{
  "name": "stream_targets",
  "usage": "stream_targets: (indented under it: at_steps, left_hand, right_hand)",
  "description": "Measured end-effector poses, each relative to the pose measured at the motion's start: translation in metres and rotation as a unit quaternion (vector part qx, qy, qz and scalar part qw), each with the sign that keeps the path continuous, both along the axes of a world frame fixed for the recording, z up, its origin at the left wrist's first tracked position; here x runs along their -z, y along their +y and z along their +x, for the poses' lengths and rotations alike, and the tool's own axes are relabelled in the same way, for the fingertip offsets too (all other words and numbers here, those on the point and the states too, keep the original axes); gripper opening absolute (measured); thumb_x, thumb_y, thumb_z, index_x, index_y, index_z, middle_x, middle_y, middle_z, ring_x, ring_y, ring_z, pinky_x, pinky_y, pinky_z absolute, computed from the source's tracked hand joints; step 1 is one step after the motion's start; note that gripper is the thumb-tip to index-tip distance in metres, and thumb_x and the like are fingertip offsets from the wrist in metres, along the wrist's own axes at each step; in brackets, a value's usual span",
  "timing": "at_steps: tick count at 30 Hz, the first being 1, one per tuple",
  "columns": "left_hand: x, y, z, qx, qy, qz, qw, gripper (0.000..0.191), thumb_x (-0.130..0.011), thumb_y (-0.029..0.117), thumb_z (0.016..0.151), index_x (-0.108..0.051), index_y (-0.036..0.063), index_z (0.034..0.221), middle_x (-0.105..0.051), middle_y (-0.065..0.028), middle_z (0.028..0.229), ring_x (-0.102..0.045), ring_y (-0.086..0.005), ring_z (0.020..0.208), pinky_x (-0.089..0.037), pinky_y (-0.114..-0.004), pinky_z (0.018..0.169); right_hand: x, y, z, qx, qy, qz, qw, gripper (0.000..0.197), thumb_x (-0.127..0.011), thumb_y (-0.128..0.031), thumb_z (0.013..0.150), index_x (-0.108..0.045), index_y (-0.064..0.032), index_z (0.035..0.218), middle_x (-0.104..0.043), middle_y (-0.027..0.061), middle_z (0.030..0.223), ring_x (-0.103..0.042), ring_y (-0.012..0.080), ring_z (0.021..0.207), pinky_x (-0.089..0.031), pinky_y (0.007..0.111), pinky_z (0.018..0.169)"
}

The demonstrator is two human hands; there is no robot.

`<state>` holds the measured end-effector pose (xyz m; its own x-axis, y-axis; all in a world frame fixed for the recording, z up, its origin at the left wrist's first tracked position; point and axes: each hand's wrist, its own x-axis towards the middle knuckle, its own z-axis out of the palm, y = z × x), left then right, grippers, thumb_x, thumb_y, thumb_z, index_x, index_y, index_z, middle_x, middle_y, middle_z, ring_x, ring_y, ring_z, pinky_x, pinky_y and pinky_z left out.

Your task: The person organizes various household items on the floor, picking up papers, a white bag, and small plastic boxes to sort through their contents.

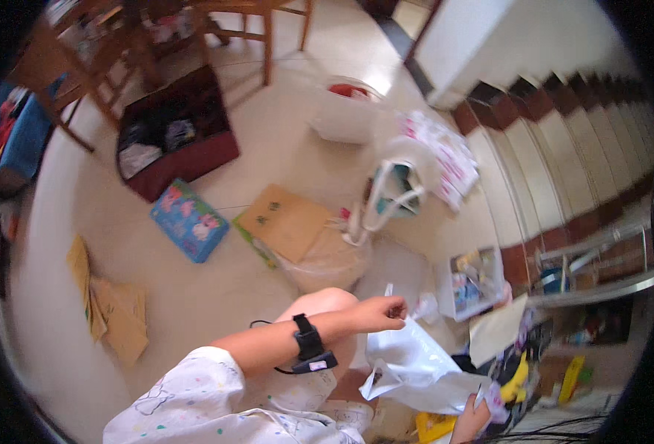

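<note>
A crumpled white plastic bag [410,355] stretches between my two hands in front of my knees. My left hand [382,313] is closed on its upper edge, and a scrap of the bag pokes up past the fingers. At the lower right, my right hand [472,417] pinches the other end of the bag near its corner. What the bag holds, if anything, is hidden. Just beyond it stands a white plastic bin [443,291] with mixed small items inside. A sheet of cream-coloured paper [496,330] lies to the right of the bag.
Brown paper envelopes [288,219] lie ahead, beside a blue picture box [189,221] and a dark red storage box [193,161]. A white stool [382,188] lies tipped over. Stairs [532,161] rise at right; wooden chairs [268,50] stand at the back. More brown paper [121,316] lies left.
</note>
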<state>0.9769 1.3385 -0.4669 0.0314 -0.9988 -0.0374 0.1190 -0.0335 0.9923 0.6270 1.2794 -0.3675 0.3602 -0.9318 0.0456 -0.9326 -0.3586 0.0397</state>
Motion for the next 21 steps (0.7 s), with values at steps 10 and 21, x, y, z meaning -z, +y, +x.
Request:
stream_targets:
  at_steps: [10, 21]
  left_hand:
    - [-0.028, -0.009, -0.011, 0.269, -0.159, 0.071, 0.947, 0.048, -0.058, 0.046, 0.075, -0.054, 0.0046, 0.099, -0.059, -0.0085, 0.089, -0.055, -0.0183, 0.082, -0.043, -0.030, 0.073]
    - [-0.022, -0.016, -0.026, 0.333, -0.211, 0.060, 0.917, 0.073, -0.063, 0.041, 0.073, -0.029, 0.0111, 0.130, -0.042, -0.0167, 0.122, -0.047, -0.0272, 0.105, -0.041, -0.036, 0.085]
  right_hand:
    - [-0.044, 0.032, 0.007, 0.182, -0.271, -0.012, 0.945, 0.026, -0.052, -0.018, 0.083, -0.057, 0.0077, 0.082, -0.059, 0.0162, 0.067, -0.052, 0.0205, 0.059, -0.042, 0.035, 0.061]
    - [-0.020, 0.023, 0.050, 0.110, -0.062, 0.032, 0.991, 0.019, -0.052, -0.018, 0.074, -0.055, -0.0010, 0.082, -0.056, 0.0181, 0.075, -0.054, 0.0376, 0.071, -0.042, 0.043, 0.061]
